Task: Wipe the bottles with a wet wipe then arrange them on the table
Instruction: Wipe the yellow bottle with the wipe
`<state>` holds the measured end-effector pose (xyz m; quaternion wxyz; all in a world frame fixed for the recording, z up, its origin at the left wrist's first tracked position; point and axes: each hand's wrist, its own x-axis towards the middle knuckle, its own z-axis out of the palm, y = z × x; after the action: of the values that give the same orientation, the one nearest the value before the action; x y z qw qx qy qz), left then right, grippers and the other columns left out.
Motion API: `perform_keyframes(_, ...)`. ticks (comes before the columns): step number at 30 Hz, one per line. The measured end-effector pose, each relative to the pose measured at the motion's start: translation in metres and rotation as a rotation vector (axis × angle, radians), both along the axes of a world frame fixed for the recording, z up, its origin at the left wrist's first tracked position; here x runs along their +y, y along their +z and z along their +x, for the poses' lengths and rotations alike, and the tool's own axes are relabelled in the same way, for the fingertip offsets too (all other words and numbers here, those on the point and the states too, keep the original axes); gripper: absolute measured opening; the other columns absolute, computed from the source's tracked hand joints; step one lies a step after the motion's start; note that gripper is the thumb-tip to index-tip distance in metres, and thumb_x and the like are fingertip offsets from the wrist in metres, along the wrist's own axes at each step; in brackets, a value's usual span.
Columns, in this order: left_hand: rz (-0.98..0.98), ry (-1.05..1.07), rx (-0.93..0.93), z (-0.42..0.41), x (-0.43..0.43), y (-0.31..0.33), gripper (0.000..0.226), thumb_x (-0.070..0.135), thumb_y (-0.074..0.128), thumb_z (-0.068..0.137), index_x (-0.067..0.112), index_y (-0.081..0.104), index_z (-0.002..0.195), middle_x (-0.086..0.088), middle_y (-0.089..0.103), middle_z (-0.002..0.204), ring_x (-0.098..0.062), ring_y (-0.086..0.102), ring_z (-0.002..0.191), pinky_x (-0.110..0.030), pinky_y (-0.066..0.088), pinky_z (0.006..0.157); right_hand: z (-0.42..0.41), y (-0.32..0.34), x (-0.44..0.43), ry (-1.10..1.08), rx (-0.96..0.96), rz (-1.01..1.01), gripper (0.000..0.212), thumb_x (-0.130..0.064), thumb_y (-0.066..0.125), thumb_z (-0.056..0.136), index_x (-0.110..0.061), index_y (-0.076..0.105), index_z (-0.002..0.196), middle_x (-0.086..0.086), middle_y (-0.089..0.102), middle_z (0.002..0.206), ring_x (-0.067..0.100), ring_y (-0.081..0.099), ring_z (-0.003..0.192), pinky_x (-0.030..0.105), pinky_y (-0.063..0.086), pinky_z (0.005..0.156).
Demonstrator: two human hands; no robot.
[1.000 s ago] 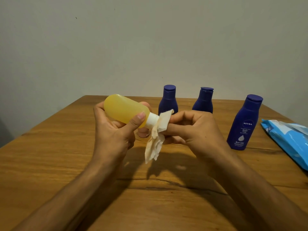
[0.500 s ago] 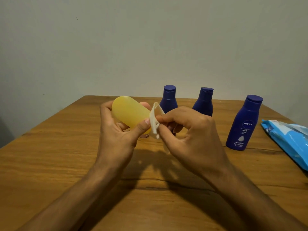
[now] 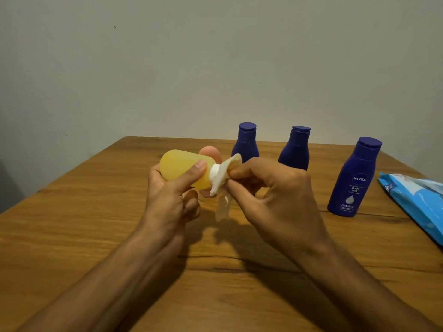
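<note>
My left hand (image 3: 167,197) grips a yellow translucent bottle (image 3: 181,167) held sideways above the table, its white cap pointing right. My right hand (image 3: 275,200) pinches a white wet wipe (image 3: 221,180) against that cap, and a loose end of the wipe hangs down below. Three dark blue bottles stand upright on the wooden table (image 3: 72,224): one at the back centre (image 3: 245,144), one to its right (image 3: 296,149), partly hidden by my right hand, and a larger labelled one (image 3: 352,180) nearer at the right.
A light blue wet wipe pack (image 3: 417,202) lies at the table's right edge, partly cut off by the frame. A plain wall stands behind the table's far edge.
The yellow bottle tipped and turned in my left hand while my right hand worked the wipe around the cap end. The wipe's loose end hangs down again. The blue bottles stayed put.
</note>
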<state>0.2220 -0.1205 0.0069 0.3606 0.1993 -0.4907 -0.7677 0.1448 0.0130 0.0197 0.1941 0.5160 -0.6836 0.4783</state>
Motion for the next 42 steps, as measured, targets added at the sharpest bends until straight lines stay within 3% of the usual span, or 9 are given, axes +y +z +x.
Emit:
perform_keyframes(4, 0.073, -0.056, 0.035, 0.001, 0.0, 0.002, 0.059, 0.02, 0.071, 0.08, 0.02, 0.041, 0.131, 0.002, 0.06, 0.069, -0.004, 0.031, 0.034, -0.016, 0.027, 0.035, 0.003, 0.002, -0.003, 0.007, -0.337, -0.045, 0.012, -0.017, 0.072, 0.078, -0.02, 0.068, 0.089, -0.014, 0.068, 0.089, -0.001, 0.065, 0.082, 0.016, 0.055, 0.07)
perform_keyframes(10, 0.123, -0.104, 0.104, 0.005, 0.001, 0.005, 0.069, 0.019, 0.073, 0.071, 0.025, 0.042, 0.132, -0.001, 0.065, 0.075, -0.005, 0.034, 0.034, -0.016, 0.034, 0.032, 0.002, 0.007, 0.0, 0.194, -0.846, 0.011, 0.009, -0.009, 0.071, 0.077, -0.009, 0.067, 0.085, 0.004, 0.071, 0.089, 0.015, 0.071, 0.076, 0.031, 0.059, 0.067)
perform_keyframes(15, 0.082, -0.133, 0.125, 0.006, 0.003, 0.006, 0.07, 0.02, 0.07, 0.072, 0.023, 0.039, 0.135, 0.001, 0.069, 0.073, -0.004, 0.033, 0.033, -0.014, 0.031, 0.034, 0.002, 0.006, -0.003, 0.391, -1.308, -0.049, 0.017, -0.001, 0.068, 0.077, -0.001, 0.063, 0.093, 0.013, 0.072, 0.091, 0.026, 0.072, 0.08, 0.035, 0.059, 0.07)
perform_keyframes(23, -0.02, -0.222, 0.102, 0.008, -0.001, 0.009, 0.066, 0.019, 0.078, 0.073, 0.021, 0.044, 0.131, -0.004, 0.065, 0.088, -0.006, 0.03, 0.038, -0.014, 0.027, 0.033, -0.003, 0.004, -0.003, 0.532, -1.447, -0.177, 0.029, 0.01, 0.055, 0.083, -0.004, 0.059, 0.108, 0.019, 0.069, 0.102, 0.03, 0.07, 0.088, 0.034, 0.059, 0.066)
perform_keyframes(27, -0.153, -0.202, 0.071, 0.01, -0.004, 0.01, 0.055, 0.026, 0.071, 0.071, 0.027, 0.045, 0.119, -0.002, 0.063, 0.08, -0.008, 0.032, 0.038, -0.018, 0.027, 0.038, -0.005, 0.004, -0.002, 0.523, -1.393, -0.18, 0.029, 0.008, 0.056, 0.083, -0.008, 0.061, 0.106, 0.014, 0.069, 0.103, 0.027, 0.07, 0.089, 0.031, 0.057, 0.066)
perform_keyframes(29, -0.206, -0.201, 0.076, 0.011, -0.004, 0.011, 0.053, 0.025, 0.071, 0.074, 0.028, 0.042, 0.119, -0.016, 0.063, 0.089, -0.009, 0.031, 0.039, -0.021, 0.026, 0.04, -0.006, 0.006, -0.001, 0.479, -1.291, -0.168, 0.027, 0.004, 0.059, 0.082, -0.012, 0.064, 0.102, 0.009, 0.07, 0.1, 0.023, 0.07, 0.09, 0.031, 0.057, 0.069)
perform_keyframes(31, -0.264, -0.194, 0.074, 0.012, -0.003, 0.011, 0.053, 0.021, 0.071, 0.077, 0.028, 0.04, 0.119, -0.017, 0.067, 0.094, -0.008, 0.033, 0.038, -0.02, 0.027, 0.038, -0.007, 0.009, 0.002, 0.368, -1.056, -0.11, 0.024, -0.002, 0.061, 0.083, -0.02, 0.067, 0.097, 0.0, 0.072, 0.096, 0.014, 0.069, 0.09, 0.027, 0.056, 0.071)
perform_keyframes(34, -0.337, -0.155, 0.066, 0.012, 0.001, 0.012, 0.058, 0.014, 0.075, 0.08, 0.023, 0.036, 0.122, 0.006, 0.071, 0.081, -0.006, 0.037, 0.036, -0.019, 0.027, 0.035, -0.007, 0.01, 0.005, 0.222, -0.619, -0.047, 0.022, -0.007, 0.061, 0.087, -0.023, 0.069, 0.098, -0.01, 0.071, 0.092, 0.002, 0.066, 0.088, 0.016, 0.052, 0.066)
perform_keyframes(42, -0.398, -0.042, 0.016, 0.012, 0.004, 0.008, 0.068, 0.024, 0.074, 0.067, 0.022, 0.038, 0.124, 0.008, 0.064, 0.075, -0.005, 0.046, 0.043, -0.018, 0.032, 0.035, -0.002, 0.0, 0.002, 0.054, 0.076, 0.031, 0.016, -0.017, 0.068, 0.081, -0.013, 0.07, 0.097, -0.002, 0.061, 0.099, 0.01, 0.058, 0.091, 0.02, 0.052, 0.071)
